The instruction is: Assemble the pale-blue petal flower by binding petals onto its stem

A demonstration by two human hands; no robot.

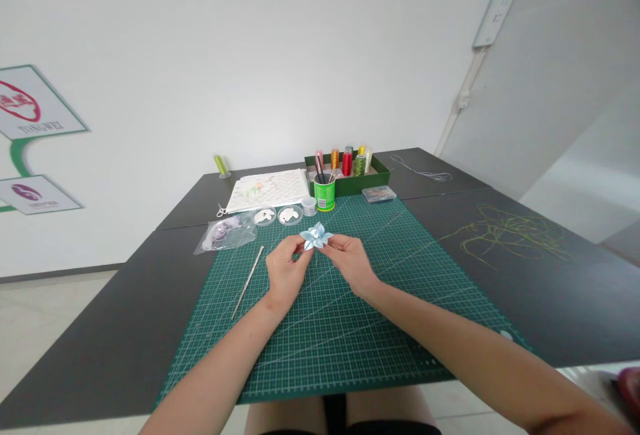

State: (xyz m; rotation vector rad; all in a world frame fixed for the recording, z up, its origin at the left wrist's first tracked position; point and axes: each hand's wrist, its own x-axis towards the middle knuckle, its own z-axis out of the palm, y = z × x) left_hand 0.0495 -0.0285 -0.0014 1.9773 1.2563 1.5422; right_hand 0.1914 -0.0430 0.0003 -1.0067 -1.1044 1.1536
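You have a pale blue flower (316, 237) up in front of you, over the far half of the green cutting mat (340, 338), its petals spread and its centre facing upward; your left hand (289, 265) has its grip pinched at the flower's left side, thumb and fingers together; your right hand (351, 265) has its grip pinched at the right side, so both are grasping the same flower.

Left of your left hand, a thin silver rod (247, 281) lies slantwise on the mat; beyond it, a clear plastic bag (227, 231) overlaps the mat's left edge and the dark counter (125, 315); just past the flower stand two shallow round dishes (290, 223) of white pieces, with a small round tub (309, 206) beside them; next comes a green can (325, 196) holding dark sticks, in front of a dark green box (355, 186) with coloured thread spools (347, 163); a flat clear case (379, 194) lies near the box; well to your right, tangled yellow-green thread (495, 229) spreads over the counter.
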